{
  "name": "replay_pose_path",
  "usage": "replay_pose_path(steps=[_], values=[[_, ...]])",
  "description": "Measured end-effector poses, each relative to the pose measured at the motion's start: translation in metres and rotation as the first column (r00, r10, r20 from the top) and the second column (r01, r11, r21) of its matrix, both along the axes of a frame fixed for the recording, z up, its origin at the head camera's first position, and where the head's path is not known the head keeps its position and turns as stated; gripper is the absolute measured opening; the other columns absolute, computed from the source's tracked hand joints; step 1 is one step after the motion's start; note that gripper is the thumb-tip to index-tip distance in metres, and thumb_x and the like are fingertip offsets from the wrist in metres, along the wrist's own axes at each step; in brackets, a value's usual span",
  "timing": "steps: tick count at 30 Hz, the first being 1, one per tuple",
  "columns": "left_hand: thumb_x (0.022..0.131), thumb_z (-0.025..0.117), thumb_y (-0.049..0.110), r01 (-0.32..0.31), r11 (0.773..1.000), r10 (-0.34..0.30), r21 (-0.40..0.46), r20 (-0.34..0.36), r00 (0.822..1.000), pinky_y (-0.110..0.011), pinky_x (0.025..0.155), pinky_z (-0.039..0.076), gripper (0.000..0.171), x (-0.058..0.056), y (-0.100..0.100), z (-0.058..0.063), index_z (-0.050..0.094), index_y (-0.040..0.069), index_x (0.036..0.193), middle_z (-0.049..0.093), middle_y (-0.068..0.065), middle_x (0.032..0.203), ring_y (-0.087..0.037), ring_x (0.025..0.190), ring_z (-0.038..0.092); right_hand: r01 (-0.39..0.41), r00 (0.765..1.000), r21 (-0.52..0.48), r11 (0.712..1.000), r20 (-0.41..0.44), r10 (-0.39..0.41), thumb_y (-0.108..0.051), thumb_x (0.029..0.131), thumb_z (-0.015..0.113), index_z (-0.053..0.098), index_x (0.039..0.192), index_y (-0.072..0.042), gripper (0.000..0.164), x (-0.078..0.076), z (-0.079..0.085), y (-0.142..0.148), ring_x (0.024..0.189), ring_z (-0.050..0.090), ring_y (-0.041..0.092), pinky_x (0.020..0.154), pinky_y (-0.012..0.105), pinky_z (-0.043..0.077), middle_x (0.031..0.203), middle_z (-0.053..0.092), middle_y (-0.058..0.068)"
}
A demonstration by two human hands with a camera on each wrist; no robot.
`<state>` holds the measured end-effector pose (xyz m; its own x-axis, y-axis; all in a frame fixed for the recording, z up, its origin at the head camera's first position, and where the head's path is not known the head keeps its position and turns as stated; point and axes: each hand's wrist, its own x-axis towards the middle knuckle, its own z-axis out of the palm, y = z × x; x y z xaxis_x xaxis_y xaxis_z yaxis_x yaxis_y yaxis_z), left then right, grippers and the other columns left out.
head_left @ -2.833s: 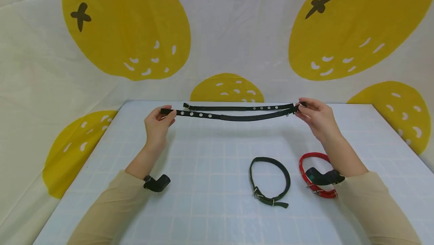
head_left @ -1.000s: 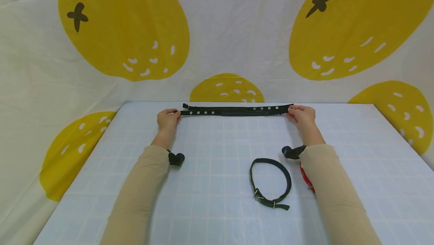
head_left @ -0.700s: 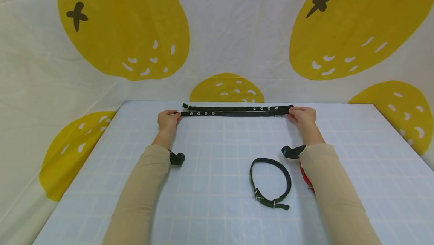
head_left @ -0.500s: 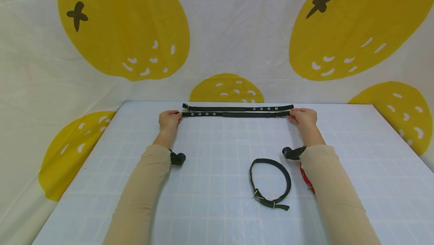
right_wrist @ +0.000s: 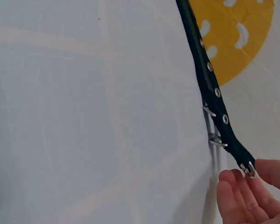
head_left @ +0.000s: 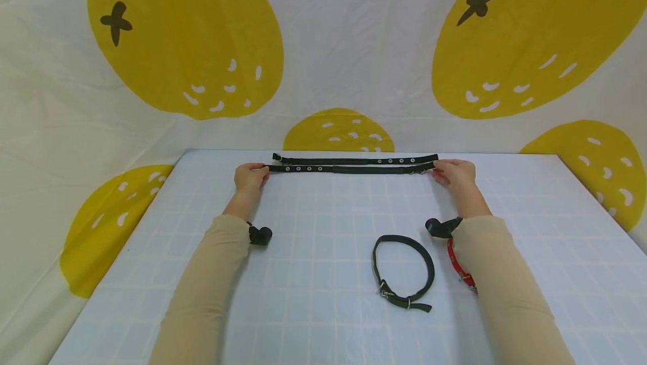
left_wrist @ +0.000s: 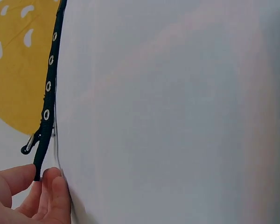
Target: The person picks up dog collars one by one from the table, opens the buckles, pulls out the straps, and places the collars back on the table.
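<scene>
Two dark collars stretch side by side along the table's far edge in the head view. At the near collar point(head_left: 364, 170), my left hand point(head_left: 250, 178) pinches the plain tip at the left, past a row of metal eyelets. My right hand point(head_left: 457, 178) holds the same collar's right end, where a metal buckle point(right_wrist: 248, 169) shows by the thumb in the right wrist view. Just behind lies the far collar point(head_left: 328, 161), turned the other way, its eyelets toward the right. The right fingertips are close to that collar's tip.
A dark green collar point(head_left: 429, 267), buckled into a loop, lies on the pale checked table point(head_left: 313, 275) right of centre. Beside it, a red collar point(head_left: 457, 264) is partly hidden under the right sleeve. A white cloth with yellow fruit shapes point(head_left: 187, 39) hangs behind the table.
The near collar, earlier raised and sagging between both hands, has come down and straightened alongside the far one. Both hands have moved inward; lately the right hand shifted slightly right.
</scene>
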<state>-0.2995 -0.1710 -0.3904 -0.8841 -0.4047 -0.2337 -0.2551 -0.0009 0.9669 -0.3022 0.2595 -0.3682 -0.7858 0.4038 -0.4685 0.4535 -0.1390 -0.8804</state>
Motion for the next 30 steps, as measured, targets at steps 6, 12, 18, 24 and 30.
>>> replay_pose_path(steps=[6,12,18,24,30], values=[[0.089,0.06,0.004,0.077,0.991,-0.074,-0.106,0.038,0.997,-0.014,0.064,0.047,0.034,0.006,-0.011,0.003,0.057,-0.005,0.121,0.058,-0.014,0.102,-0.007,0.069,0.054,-0.041,0.999,0.023,0.999,-0.019,0.041,-0.008,0.087,0.064,0.055,0.111,-0.006,0.026,0.007,0.007,0.006,0.074,0.063,0.009,0.079,0.023,0.052,0.075,0.058,-0.004],[0.091,0.058,0.011,0.148,0.97,-0.137,-0.195,0.069,0.988,-0.017,0.064,0.047,0.034,0.015,-0.024,0.012,0.056,-0.002,0.123,0.058,-0.011,0.099,-0.011,0.076,0.054,-0.087,0.996,0.086,0.993,0.015,0.086,-0.015,0.089,0.062,0.05,0.125,-0.005,0.039,0.016,0.016,0.015,0.068,0.064,0.006,0.083,0.022,0.051,0.075,0.057,-0.006],[0.093,0.056,0.014,0.233,0.936,-0.217,-0.263,0.086,0.972,-0.022,0.071,0.049,0.037,0.025,-0.034,0.02,0.053,-0.001,0.126,0.058,-0.016,0.112,-0.015,0.087,0.055,-0.229,0.972,0.24,0.943,0.016,0.233,-0.024,0.093,0.057,0.04,0.138,-0.001,0.053,0.024,0.02,0.023,0.068,0.062,0.001,0.089,0.025,0.047,0.083,0.061,-0.007],[0.093,0.057,0.014,0.329,0.879,-0.323,-0.344,0.075,0.943,-0.024,0.071,0.05,0.035,0.035,-0.031,0.022,0.054,-0.002,0.124,0.059,-0.017,0.112,-0.021,0.09,0.055,-0.439,0.887,0.418,0.795,0.062,0.458,-0.033,0.095,0.053,0.039,0.14,-0.001,0.057,0.032,0.019,0.026,0.104,0.057,0.019,0.099,0.035,0.041,0.135,0.044,0.021],[0.09,0.062,0.011,0.412,0.652,-0.558,-0.636,-0.037,0.829,-0.039,0.086,0.048,0.027,0.048,-0.007,0.024,0.06,-0.002,0.113,0.061,-0.02,0.111,-0.031,0.099,0.057,-0.583,0.744,0.569,0.581,0.086,0.663,-0.028,0.095,0.054,0.045,0.133,0.001,0.049,0.046,0.022,0.019,0.113,0.051,0.037,0.096,0.045,0.043,0.129,0.048,0.025]])
